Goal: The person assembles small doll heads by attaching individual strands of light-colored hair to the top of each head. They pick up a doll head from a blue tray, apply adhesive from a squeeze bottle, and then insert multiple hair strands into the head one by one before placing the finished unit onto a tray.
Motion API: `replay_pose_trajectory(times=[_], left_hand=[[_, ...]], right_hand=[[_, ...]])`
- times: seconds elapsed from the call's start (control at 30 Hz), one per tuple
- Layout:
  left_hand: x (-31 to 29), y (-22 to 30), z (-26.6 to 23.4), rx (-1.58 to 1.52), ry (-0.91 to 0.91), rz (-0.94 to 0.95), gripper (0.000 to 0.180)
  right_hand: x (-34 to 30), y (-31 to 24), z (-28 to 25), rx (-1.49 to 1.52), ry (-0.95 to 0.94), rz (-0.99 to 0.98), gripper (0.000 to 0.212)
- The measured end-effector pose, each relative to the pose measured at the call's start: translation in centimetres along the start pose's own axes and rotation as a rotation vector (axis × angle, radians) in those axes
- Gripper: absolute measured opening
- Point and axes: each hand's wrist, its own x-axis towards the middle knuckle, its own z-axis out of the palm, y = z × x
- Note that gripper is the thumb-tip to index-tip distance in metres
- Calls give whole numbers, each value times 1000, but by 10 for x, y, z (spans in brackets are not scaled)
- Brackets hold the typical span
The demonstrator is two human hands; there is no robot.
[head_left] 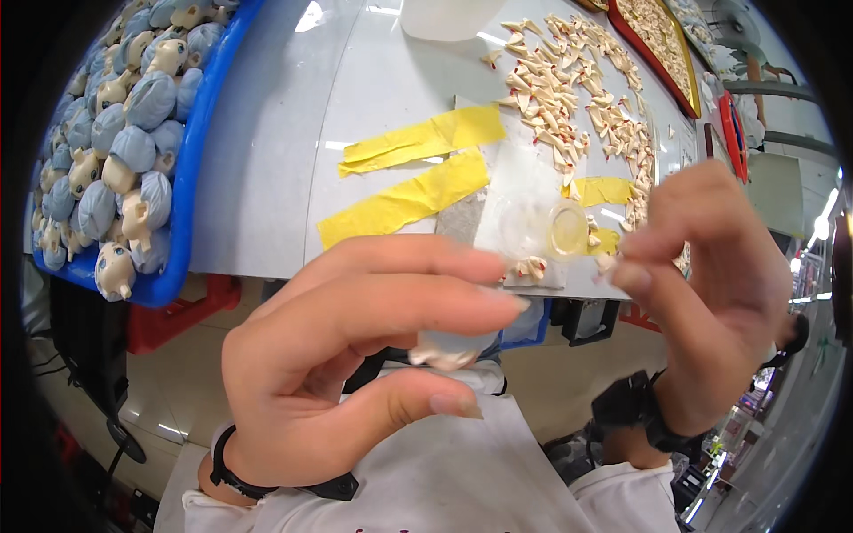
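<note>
My left hand point(324, 346) is curled around a small doll head point(449, 348), its pale blue and cream surface showing between thumb and fingers. Most of that head is hidden by the fingers. To its right, my right hand point(715, 258) pinches a tiny pale piece point(605, 264) between thumb and fingertips; its exact shape is too small to make out. Both hands are raised in front of the table's near edge, apart from each other. Just beyond them stands a small clear cup point(567, 229), with a few cream pointed pieces point(531, 267) beside it.
A blue tray point(197, 151) at the left is full of doll heads with pale blue hair. Yellow tape strips point(422, 142) lie on the white table point(267, 178). Many cream pointed pieces with red marks point(546, 98) are spread farther back, near a white container point(449, 18) and a red-rimmed tray point(653, 67).
</note>
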Motion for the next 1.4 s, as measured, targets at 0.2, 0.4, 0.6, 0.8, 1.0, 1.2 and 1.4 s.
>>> replay_pose_trajectory(times=[0.2, 0.4, 0.6, 0.8, 1.0, 1.2, 1.4], left_hand=[[0, 1, 12, -124, -19, -3, 38], [4, -4, 13, -39, -123, 140, 34], [3, 6, 21, 156, -126, 212, 21], [3, 14, 26, 328, -48, 274, 20], [3, 6, 14, 321, -40, 253, 36], [-7, 0, 6, 54, 195, 87, 56], [-5, 1, 8, 129, 228, 81, 58]], right_hand=[[-35, -1, 0, 353, -46, 45, 29], [-44, -8, 13, 591, -99, 199, 27], [-43, -1, 14, 311, -32, -119, 24], [-44, 0, 22, 282, 61, -199, 26], [-37, 20, -6, 213, 138, -90, 14], [-23, 65, -40, -267, 77, 177, 12], [-20, 74, -29, -490, -40, -28, 11]])
